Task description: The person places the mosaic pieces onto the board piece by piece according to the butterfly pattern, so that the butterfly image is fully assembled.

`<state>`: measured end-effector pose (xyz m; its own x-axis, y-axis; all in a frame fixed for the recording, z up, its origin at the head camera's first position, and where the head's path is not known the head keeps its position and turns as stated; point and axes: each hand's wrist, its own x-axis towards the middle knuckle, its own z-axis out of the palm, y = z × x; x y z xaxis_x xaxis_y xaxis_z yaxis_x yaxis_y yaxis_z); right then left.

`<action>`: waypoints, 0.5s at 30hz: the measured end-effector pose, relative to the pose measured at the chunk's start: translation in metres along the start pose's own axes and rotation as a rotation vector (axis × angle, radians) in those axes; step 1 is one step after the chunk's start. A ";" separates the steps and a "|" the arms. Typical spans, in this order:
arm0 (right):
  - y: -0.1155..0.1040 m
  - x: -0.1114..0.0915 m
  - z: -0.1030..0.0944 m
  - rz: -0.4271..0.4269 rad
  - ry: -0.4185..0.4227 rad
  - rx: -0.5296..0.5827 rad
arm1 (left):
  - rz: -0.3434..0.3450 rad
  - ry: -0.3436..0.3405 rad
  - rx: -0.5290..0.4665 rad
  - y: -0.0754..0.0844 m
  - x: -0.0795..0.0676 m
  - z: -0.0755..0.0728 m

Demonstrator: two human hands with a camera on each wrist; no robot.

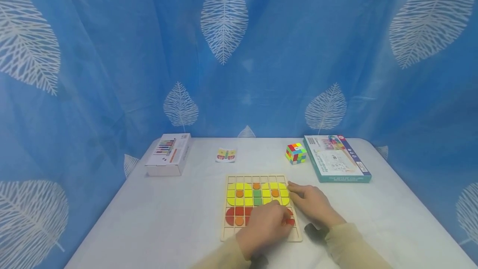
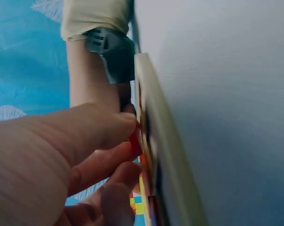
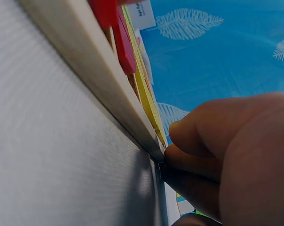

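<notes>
A wooden grid board lies on the table, filled with yellow, red, orange and green pieces. Over its lower right part, my left hand pinches a red piece between thumb and finger, low against the board's surface. The left hand covers part of the red rows in the head view. My right hand holds the board's upper right edge, with its fingertips against the wooden rim in the right wrist view.
Behind the board lies a small pattern card. A colourful puzzle cube stands beside a flat teal-edged box at the back right. A white box sits at the back left. Blue leaf-patterned cloth surrounds the table.
</notes>
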<state>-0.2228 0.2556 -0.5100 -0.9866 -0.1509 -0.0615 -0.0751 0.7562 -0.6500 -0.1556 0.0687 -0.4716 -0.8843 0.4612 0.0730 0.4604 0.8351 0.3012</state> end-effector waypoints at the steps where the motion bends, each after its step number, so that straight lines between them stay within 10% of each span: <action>1: 0.000 0.000 0.000 -0.002 0.000 0.000 | 0.005 0.014 0.008 0.000 0.000 0.001; 15: 0.001 0.001 -0.001 -0.019 0.003 -0.022 | -0.089 0.006 -0.248 -0.006 0.008 0.007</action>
<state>-0.2238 0.2568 -0.5092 -0.9854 -0.1636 -0.0475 -0.0968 0.7674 -0.6339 -0.1645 0.0693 -0.4799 -0.9210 0.3873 0.0412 0.3486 0.7726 0.5305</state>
